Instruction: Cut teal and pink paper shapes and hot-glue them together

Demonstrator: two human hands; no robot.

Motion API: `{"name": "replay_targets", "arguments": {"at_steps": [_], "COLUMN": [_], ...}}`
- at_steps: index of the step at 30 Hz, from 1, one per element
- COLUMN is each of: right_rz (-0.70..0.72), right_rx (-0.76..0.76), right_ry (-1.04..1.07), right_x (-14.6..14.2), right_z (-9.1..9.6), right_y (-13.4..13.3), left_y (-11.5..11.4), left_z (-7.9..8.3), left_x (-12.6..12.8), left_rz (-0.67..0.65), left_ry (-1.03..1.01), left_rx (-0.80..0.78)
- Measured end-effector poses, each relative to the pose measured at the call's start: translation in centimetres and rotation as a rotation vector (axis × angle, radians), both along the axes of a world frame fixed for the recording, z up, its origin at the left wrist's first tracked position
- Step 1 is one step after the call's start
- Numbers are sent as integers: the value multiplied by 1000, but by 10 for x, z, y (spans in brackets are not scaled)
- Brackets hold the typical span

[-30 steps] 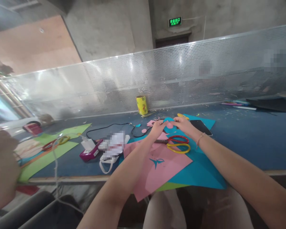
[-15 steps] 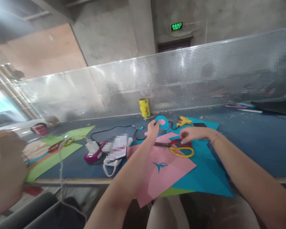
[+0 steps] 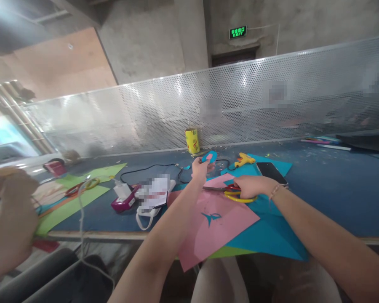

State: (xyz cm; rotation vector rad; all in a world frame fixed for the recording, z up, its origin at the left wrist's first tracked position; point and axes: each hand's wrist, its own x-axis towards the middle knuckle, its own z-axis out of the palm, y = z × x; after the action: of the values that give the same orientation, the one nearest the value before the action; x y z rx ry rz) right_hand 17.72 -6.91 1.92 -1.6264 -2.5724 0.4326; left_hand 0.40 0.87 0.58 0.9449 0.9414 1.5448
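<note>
My left hand is raised a little above the table and pinches a small blue paper cut-out with a pink patch on it. My right hand lies over the handles of the red and yellow scissors, fingers curled round them, on the pink paper sheet and blue paper sheet. The scissor blades point left toward my left wrist.
A yellow glue gun, a black phone, a yellow roll, a black cable, a magenta device and white pouch lie about. Green sheets and another pair of scissors are at left. Another person's hand is at far left.
My hands parted: the left lifted the blue cut-out and tilted it, the right moved down and closed on the scissor handles. The glue gun and phone came into sight.
</note>
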Motion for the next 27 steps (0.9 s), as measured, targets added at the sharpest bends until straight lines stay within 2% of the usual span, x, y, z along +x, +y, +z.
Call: {"name": "replay_targets", "arguments": {"at_steps": [4,7,10,12,14,16,21,24,27], "right_rz": [-19,-106,-208,-224,-206,-191,-245,-236,-257], "right_rx": [-45,-52,-18,43,108,119,-18,8,107], "right_ry": [9,41,184,323,461,611,1016,1056,995], "right_x": [12,26,34,34,29,21,1,-2,3], "right_z": [2,-1,-5,-8,-11,-13,-20,-22,-26], "right_y": [11,25,37,40,41,40,37,40,47], "left_y": [1,4,6,7,7,6,0,-4,-5], "left_z": [5,7,7,7,7,6,5,5,5], "left_x": [-4,-9,-14,-16,-15,-12,-2,1,2], "left_rz": [57,183,362,424,390,283,78,-15,-47], "left_ry": [-100,-132,-81,-7,42,33,-76,-73,-48], "left_rx": [20,63,94,98,90,61,26,-37,-58]}}
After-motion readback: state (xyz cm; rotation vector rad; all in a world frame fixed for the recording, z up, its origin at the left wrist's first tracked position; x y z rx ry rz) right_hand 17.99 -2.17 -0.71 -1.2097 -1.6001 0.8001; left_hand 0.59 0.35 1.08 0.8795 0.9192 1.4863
